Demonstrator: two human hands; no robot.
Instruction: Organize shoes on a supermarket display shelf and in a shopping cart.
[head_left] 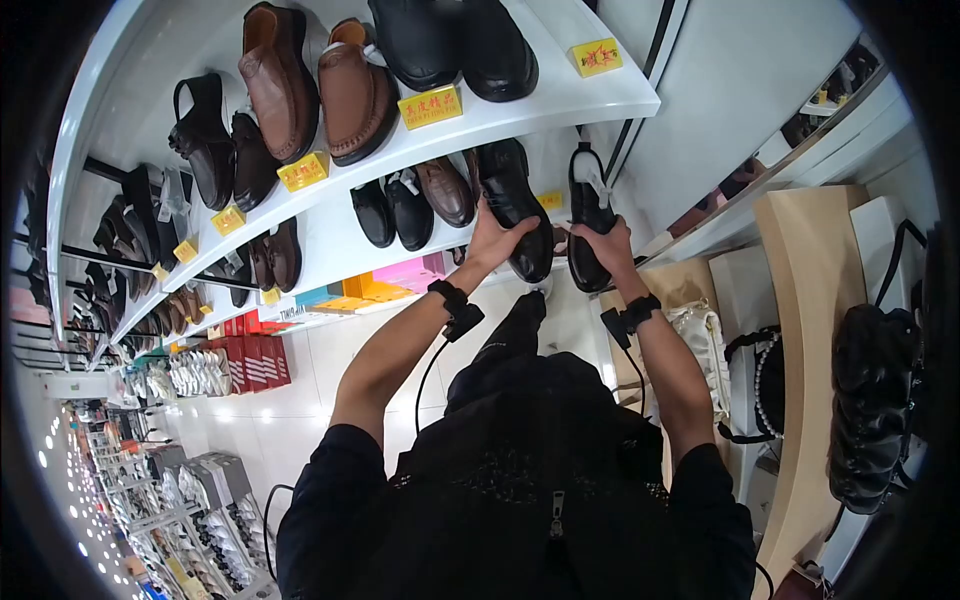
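Note:
In the head view, my left hand (497,240) is closed round the side of a black lace-up dress shoe (516,200), thumb across its upper. My right hand (607,248) grips a second black dress shoe (588,262), which has white stuffing and a tag at its opening. Both shoes point toward me at the end of the lower white shelf. Left of them stand a brown shoe (445,192) and a pair of black shoes (411,212). Some fingers are hidden behind the shoes.
Above, a curved white shelf (540,115) holds brown loafers (278,95), black shoes and yellow price signs (430,107). At right, a wooden display stand (790,350) carries a black handbag (872,400). Shoe boxes (262,362) stand on the floor at left.

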